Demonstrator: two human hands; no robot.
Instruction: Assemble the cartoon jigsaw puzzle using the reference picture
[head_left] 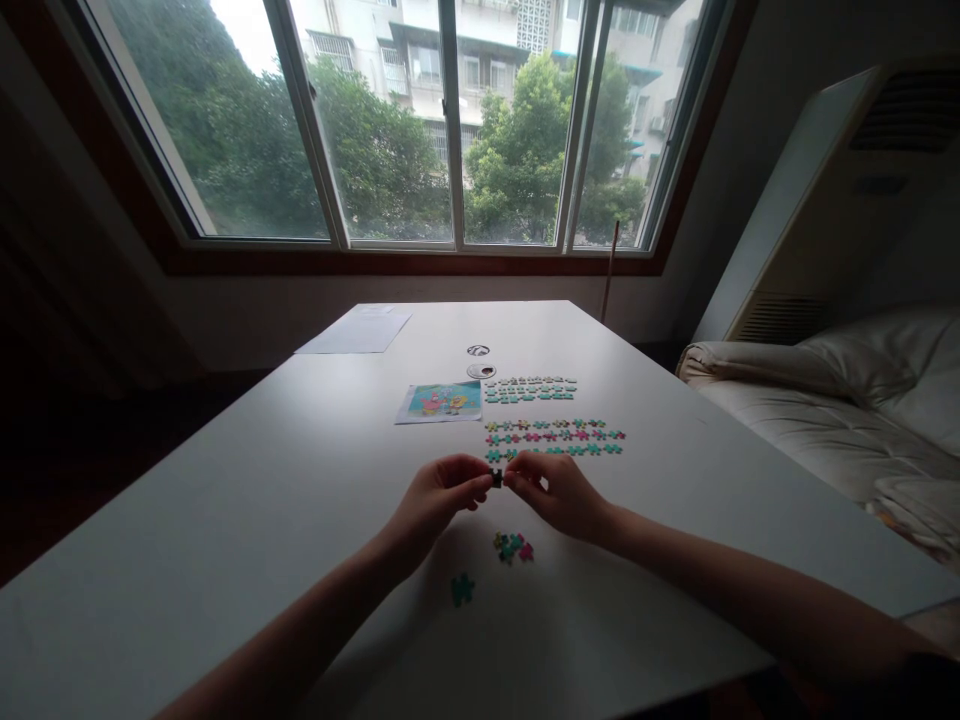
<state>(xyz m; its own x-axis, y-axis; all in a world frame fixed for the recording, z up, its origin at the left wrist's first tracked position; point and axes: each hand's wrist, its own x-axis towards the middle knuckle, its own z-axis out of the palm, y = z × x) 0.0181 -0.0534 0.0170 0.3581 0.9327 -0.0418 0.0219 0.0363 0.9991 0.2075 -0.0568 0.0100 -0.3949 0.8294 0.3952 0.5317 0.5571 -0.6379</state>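
A small dark puzzle piece (496, 478) is held up between my two hands above the table. My left hand (439, 495) pinches its left side between thumb and fingers. At its right edge are the closed fingertips of my right hand (559, 492), which grip it too. Below the hands lies a small heap of puzzle pieces (514, 547) in green, pink and yellow. A single green puzzle piece (463, 589) rests nearer to me. Just beyond my hands, rows of loose puzzle pieces (555, 437) are laid out, partly hidden by my fingers in the nearest row.
A cartoon picture sheet (442, 401) lies left of the rows on the white table (225, 530). Further back are two round items (481, 371) and a paper sheet (360, 331). A padded couch (810, 400) stands to the right, and a window (397, 150) is ahead.
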